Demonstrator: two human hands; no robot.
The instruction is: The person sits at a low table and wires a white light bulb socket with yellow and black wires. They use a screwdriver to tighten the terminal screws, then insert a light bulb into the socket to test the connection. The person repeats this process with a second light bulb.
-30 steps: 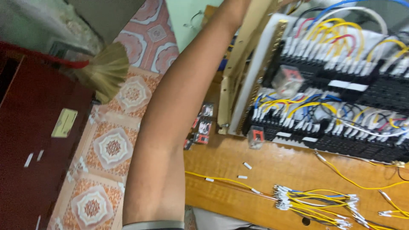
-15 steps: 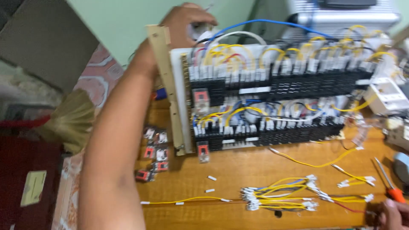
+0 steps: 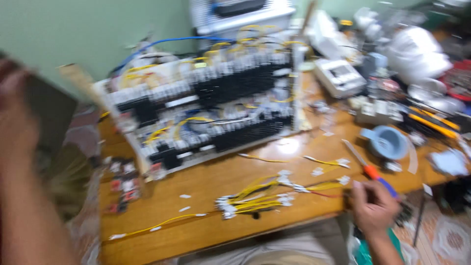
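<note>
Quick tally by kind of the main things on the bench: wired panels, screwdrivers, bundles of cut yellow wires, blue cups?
Wired panel: 1
Screwdriver with orange and blue handle, by the right hand: 1
Bundle of yellow wires: 1
Blue cup: 1
Total: 4
The picture is blurred, so small loose bits are left uncounted.

Motion blur smears my left hand (image 3: 17, 113) at the frame's edge; I can't read its grip, nor the wiring panel's (image 3: 206, 108) small parts.

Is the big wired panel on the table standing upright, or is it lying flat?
Upright, leaning slightly. The wired panel stands on its lower edge on the wooden table, with its face of black ducts and yellow wires toward the camera.
</note>
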